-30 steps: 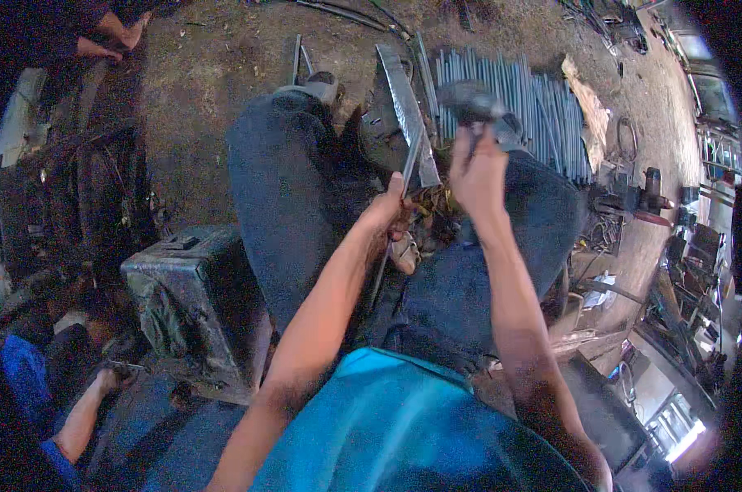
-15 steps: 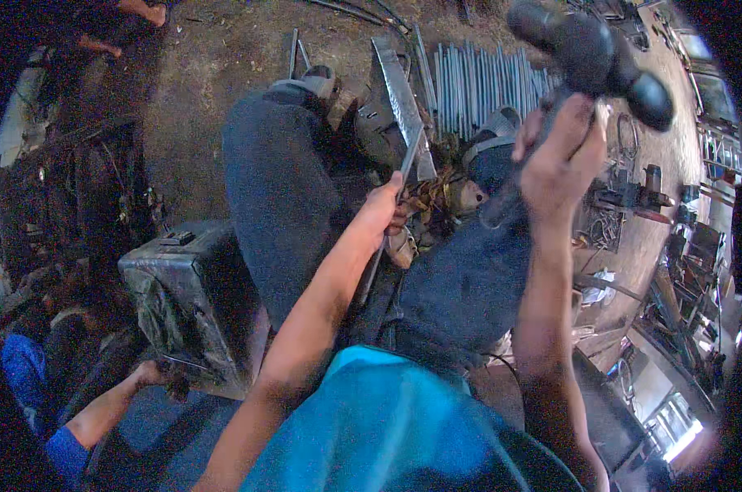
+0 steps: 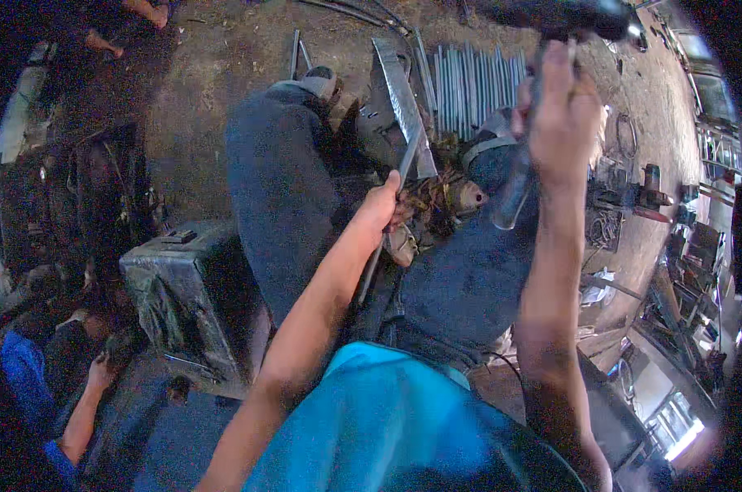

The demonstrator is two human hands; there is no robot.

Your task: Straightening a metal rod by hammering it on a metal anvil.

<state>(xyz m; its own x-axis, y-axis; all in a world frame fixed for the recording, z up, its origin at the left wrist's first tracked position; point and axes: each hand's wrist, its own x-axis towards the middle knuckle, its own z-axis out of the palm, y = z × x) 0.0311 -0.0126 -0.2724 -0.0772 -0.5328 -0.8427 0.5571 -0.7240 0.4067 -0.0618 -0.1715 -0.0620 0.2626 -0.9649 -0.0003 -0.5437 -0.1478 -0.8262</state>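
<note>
Left fingers [image 3: 399,216] wrapped round thin metal rod [image 3: 409,159]; right fingers [image 3: 556,66] clamped on blurred tool [image 3: 514,193], probably hammer.

Left of my knee: a boxy metal case [image 3: 178,299], sides scuffed and dented, a small dark block [image 3: 179,237] lying on its lid. Beyond it, low left, I see a co-worker's blue sleeve [image 3: 28,371], much in shadow. Bare earth floor [image 3: 195,115], littered with bits; dark hoses [image 3: 346,14] curve across the far side. On my right, a wire loop [image 3: 635,135] lies near an upright dark fitting [image 3: 651,182]; closer in, a crumpled white scrap [image 3: 602,284]. Lower right, a bright window [image 3: 674,426].
</note>
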